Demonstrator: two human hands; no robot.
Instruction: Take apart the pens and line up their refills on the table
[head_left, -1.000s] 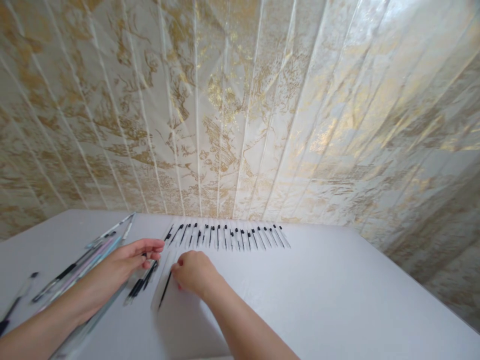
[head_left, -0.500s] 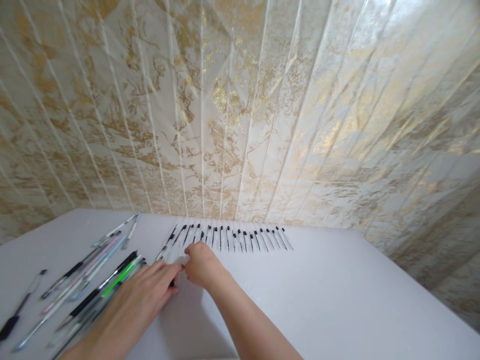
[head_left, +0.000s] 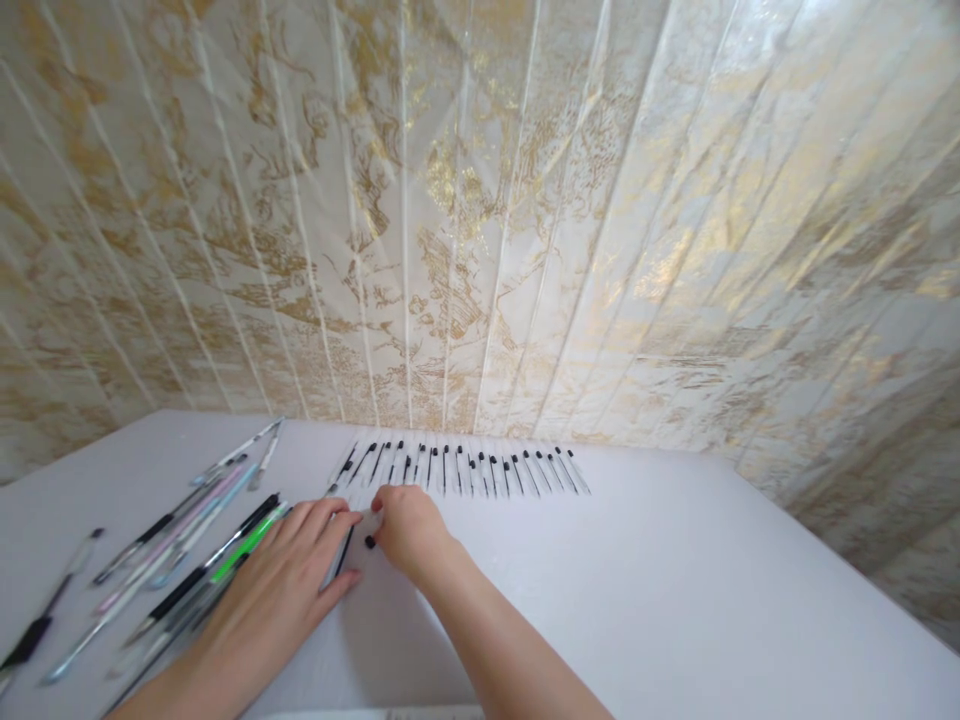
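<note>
My left hand [head_left: 300,555] is low over the white table [head_left: 637,600], curved around a thin dark-cored pen [head_left: 346,548] between its thumb and fingers. Just right of it, my right hand [head_left: 409,525] has its fingers pinched together, with a small black cap [head_left: 370,542] at the fingertips. The rest of what it holds is hidden. Beyond both hands, several clear pens with black caps [head_left: 493,475] lie side by side in a row. Left of my left hand lie loose pens, among them a bright green one [head_left: 247,545] and a black one [head_left: 176,597].
A pen with a black grip [head_left: 34,638] lies at the far left. White and gold patterned curtain [head_left: 465,220] hangs behind the table's back edge. At the bottom edge, a pale strip [head_left: 435,713] is partly in view.
My hands have moved slightly apart. The black cap now shows at my right fingertips, and the thin pen shows more clearly by my left hand. The view has shifted a little.
</note>
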